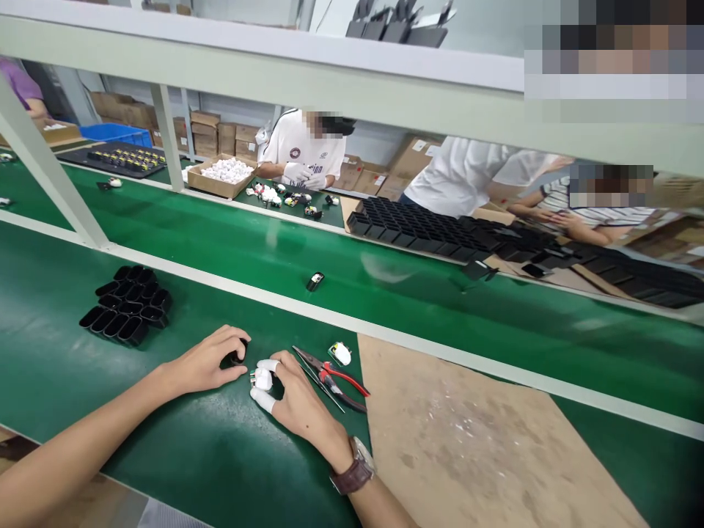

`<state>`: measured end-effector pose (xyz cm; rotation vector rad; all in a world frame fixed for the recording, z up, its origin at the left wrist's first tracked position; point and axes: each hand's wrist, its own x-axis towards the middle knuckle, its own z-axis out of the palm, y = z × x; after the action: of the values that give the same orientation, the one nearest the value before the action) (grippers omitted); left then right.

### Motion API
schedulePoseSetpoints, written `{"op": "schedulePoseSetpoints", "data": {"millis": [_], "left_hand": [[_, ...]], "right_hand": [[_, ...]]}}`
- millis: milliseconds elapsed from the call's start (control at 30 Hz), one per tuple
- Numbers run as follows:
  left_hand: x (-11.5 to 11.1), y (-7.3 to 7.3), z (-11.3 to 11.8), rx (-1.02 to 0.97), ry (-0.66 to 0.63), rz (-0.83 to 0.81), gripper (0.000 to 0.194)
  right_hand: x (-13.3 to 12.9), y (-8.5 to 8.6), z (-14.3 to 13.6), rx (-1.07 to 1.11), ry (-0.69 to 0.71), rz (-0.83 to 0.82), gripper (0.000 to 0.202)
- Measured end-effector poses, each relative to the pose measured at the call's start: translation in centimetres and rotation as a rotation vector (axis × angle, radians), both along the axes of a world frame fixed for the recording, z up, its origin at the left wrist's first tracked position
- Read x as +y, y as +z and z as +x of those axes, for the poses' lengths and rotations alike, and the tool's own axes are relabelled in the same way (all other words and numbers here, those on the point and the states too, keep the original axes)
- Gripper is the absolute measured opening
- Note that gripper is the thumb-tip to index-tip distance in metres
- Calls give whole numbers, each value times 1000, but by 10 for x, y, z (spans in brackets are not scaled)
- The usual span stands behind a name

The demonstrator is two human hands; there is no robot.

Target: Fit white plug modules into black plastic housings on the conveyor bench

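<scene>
My left hand (pixel 206 361) curls its fingers and thumb around a small black case (pixel 240 355), mostly hidden by the fingers. Close to its right, my right hand (pixel 297 396) pinches a small white part with a green circuit board (pixel 263 379) between thumb and forefinger, both covered by white finger cots. A small gap separates the two pieces. Beyond my right hand lie red-handled pliers (pixel 328 375), with thin metal tweezers (pixel 334 400) alongside. Another white part on a green board (pixel 342 353) rests just past them.
Several open black cases (pixel 129 306) stand grouped at left. A stained brown board (pixel 467 433) covers the bench at right. Beyond a pale rail (pixel 264 297), a black piece (pixel 315 281) lies on the green belt (pixel 247 242). Co-workers sit opposite, near a carton of white parts (pixel 223 176) and black case rows (pixel 412 227).
</scene>
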<state>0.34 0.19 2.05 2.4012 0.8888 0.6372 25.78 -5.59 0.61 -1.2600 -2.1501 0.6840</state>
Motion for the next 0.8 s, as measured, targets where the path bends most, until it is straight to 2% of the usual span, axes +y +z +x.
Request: {"op": "schedulePoseSetpoints", "data": {"millis": [67,100,233,267,433,600,800], "left_hand": [[-2,-7,1,-49,15,-27,21],[-3,-10,1,-66,26,-36,29],[-5,-19,-2,-53,83,-89,54],[-6,-20,-3,-46,94,-105,58],[-7,-17,-6,-27,95,-140,71],[-8,-9,-9,6,104,-145,83],[-11,-15,-6,19,100,-213,80]], "right_hand": [[0,-5,-1,24,-4,17,26],[0,-6,-1,21,0,24,28],[-8,-7,9,-12,-2,26,68],[-10,-7,12,-15,-11,27,73],[-14,0,16,-20,29,76,49],[-11,7,16,-53,91,123,51],[-9,5,14,10,-30,301,43]]}}
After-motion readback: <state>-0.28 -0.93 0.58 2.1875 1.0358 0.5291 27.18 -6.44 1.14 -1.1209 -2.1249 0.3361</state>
